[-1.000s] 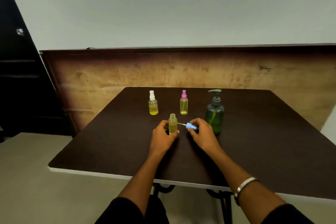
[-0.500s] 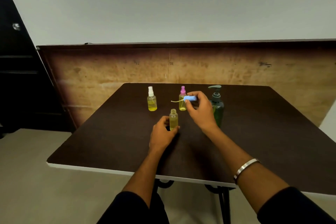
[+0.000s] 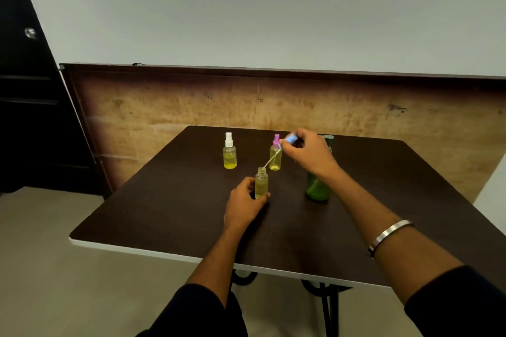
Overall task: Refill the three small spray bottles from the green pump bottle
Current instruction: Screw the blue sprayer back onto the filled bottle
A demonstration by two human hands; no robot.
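An uncapped small bottle (image 3: 261, 183) with yellow liquid stands upright on the dark table (image 3: 169, 208), gripped at its base by my left hand (image 3: 243, 204). My right hand (image 3: 308, 152) holds the blue spray cap (image 3: 290, 140) above and to the right, its thin dip tube (image 3: 272, 158) slanting down toward the open neck. Behind stand a white-capped spray bottle (image 3: 229, 151) and a pink-capped one (image 3: 275, 154), both with yellow liquid. The green pump bottle (image 3: 317, 189) stands to the right, largely hidden behind my right wrist.
A wood-panelled wall (image 3: 164, 107) runs behind the table. A dark door (image 3: 30, 107) is at the left. The table's white front edge (image 3: 153, 250) is near my forearms, and its black legs (image 3: 325, 306) show below.
My right hand lifted the blue cap from table level up and back, then tilted it so its tube tip now points down at the open bottle's neck. My left hand stayed on the bottle.
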